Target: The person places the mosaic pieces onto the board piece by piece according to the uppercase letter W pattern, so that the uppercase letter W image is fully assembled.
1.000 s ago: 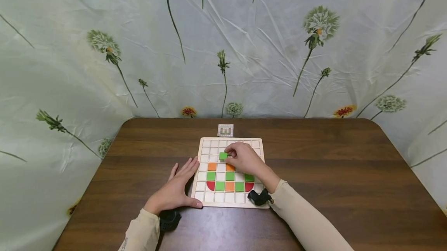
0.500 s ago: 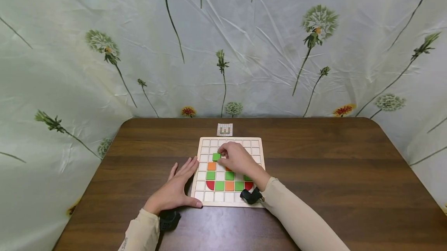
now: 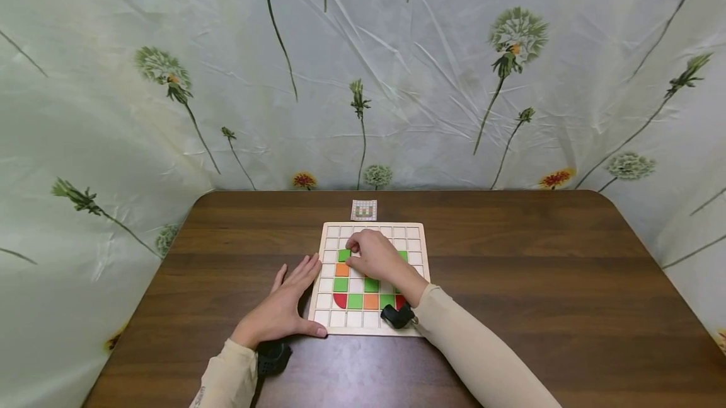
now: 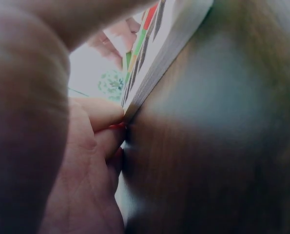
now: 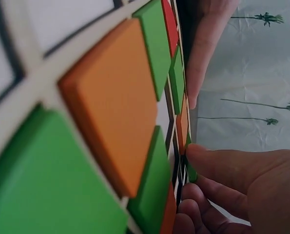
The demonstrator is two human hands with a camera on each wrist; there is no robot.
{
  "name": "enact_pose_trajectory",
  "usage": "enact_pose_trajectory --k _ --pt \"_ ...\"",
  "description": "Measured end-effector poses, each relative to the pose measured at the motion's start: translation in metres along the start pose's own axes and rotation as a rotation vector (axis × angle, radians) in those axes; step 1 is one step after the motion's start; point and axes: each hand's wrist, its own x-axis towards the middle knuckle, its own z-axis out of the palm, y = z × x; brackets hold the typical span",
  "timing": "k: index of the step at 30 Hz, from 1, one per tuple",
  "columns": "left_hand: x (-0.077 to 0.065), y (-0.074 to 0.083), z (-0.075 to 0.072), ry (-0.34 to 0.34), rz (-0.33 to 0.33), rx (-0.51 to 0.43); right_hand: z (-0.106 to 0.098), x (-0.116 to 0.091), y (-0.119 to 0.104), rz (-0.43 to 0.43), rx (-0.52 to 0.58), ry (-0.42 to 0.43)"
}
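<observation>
A wooden grid board (image 3: 354,318) lies on the table, partly filled with coloured tiles. Between thumb and fingers, my right hand (image 3: 377,256) pinches a green square tile (image 3: 344,255), low at the cell just beyond the left orange tile (image 3: 342,270). The right wrist view shows the thumb and a finger on the green tile's edges (image 5: 191,168). My left hand (image 3: 278,316) spreads along the board's left side, fingertips at the edge and thumb at the near-left corner. A red rounded tile (image 3: 339,301) and several green and orange tiles sit in nearer cells; my right hand and wrist hide some.
Beyond the board lies a small printed pattern card (image 3: 363,210). The brown wooden table (image 3: 510,256) extends to both sides and ends at a pale curtain (image 3: 431,93) with dandelion prints. A dark wrist camera (image 3: 399,316) hangs over the board's near right part.
My right hand has carried the green tile leftward across the board and lowered it at the left column. A green tile on the right has come into view. My left hand stays put.
</observation>
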Motion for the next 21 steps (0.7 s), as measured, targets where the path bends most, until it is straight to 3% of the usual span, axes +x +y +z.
enact_pose_trajectory --k 13,21 --pt "-0.002 0.002 -0.002 -0.011 -0.020 -0.016 -0.003 -0.001 -0.004 0.006 -0.026 -0.013" --pt "-0.001 0.004 -0.002 -0.007 -0.012 -0.023 -0.021 -0.014 0.006 0.021 0.054 0.023"
